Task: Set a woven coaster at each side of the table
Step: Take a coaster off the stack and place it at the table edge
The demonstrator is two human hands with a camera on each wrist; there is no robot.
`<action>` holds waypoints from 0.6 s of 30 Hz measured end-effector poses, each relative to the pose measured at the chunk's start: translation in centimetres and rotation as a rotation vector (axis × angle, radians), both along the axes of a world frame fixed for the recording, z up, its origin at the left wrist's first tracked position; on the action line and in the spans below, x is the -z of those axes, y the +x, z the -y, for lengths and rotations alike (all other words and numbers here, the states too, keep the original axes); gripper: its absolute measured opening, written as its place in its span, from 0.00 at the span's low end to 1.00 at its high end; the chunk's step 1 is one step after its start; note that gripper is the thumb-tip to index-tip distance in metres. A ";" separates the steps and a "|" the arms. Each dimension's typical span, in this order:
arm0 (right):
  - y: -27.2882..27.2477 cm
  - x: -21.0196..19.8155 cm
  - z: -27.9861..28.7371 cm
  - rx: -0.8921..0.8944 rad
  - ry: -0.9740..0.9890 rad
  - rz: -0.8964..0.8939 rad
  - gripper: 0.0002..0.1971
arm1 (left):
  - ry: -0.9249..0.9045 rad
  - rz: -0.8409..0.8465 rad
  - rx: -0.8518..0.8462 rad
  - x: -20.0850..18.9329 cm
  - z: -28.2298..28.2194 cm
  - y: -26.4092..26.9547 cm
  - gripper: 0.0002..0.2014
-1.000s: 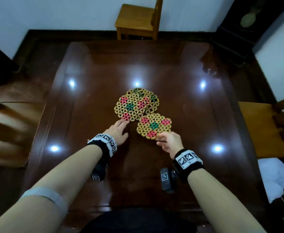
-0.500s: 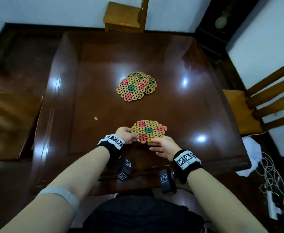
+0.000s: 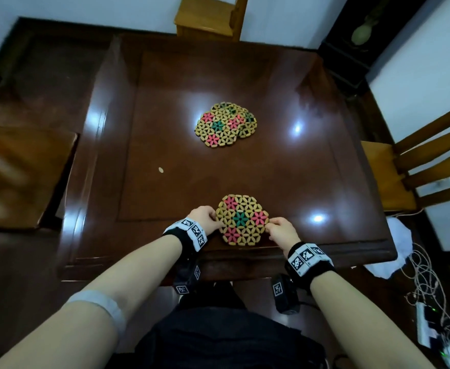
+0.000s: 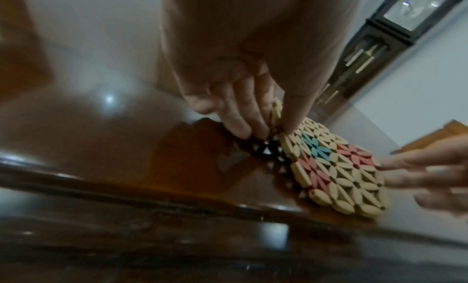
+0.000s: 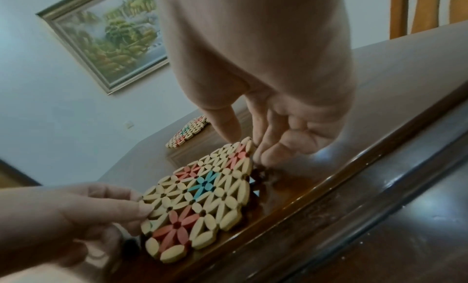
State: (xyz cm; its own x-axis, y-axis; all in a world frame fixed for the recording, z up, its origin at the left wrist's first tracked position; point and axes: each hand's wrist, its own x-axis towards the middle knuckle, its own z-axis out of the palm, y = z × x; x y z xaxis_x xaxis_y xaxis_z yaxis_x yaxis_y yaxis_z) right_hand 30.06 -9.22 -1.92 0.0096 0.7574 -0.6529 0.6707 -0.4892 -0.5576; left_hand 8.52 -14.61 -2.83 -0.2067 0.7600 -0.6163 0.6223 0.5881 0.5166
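A hexagonal woven coaster (image 3: 241, 219) of tan beads with pink and teal flowers lies at the near edge of the dark wooden table (image 3: 298, 182). My left hand (image 3: 205, 215) pinches its left edge, thumb on top and fingers beneath (image 4: 273, 127), so that this side of the coaster (image 4: 341, 167) is raised slightly. My right hand (image 3: 281, 230) pinches the right corner (image 5: 248, 145) of the coaster (image 5: 202, 197). A pile of like coasters (image 3: 226, 123) overlaps at the table's middle, also seen as the pile (image 5: 188, 131) in the right wrist view.
Wooden chairs stand at the far side (image 3: 208, 20), the right side (image 3: 404, 161) and the left side (image 3: 19, 169). A small pale bead (image 3: 161, 170) lies left of centre. A white cloth (image 3: 402, 243) and cables lie on the floor at the right.
Both hands have drawn one coaster away from the pile to the table's near edge. The left hand went from beside the pile to gripping this coaster's left edge.
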 end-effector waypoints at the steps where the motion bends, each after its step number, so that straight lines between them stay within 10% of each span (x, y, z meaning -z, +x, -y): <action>1: 0.4 0.1 -0.1 -0.064 0.043 0.070 0.20 | -0.004 -0.075 0.024 -0.1 0.3 0.2 0.14; 10: 1.7 0.8 -0.5 -0.892 0.304 0.301 0.29 | 0.143 -0.374 0.418 0.8 1.9 1.6 0.34; 18: 2.8 1.6 -0.7 -0.945 0.331 0.265 0.30 | 0.128 -0.445 0.369 0.2 2.8 2.8 0.33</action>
State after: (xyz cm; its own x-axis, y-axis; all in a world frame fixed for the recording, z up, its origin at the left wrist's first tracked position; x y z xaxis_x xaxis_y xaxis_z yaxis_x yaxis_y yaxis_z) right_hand 32.89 -8.47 -3.53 -0.5690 0.6718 -0.4743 0.8221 0.4515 -0.3467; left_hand 11.37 -17.41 -3.01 -0.1318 0.8934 -0.4296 0.9471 0.2414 0.2113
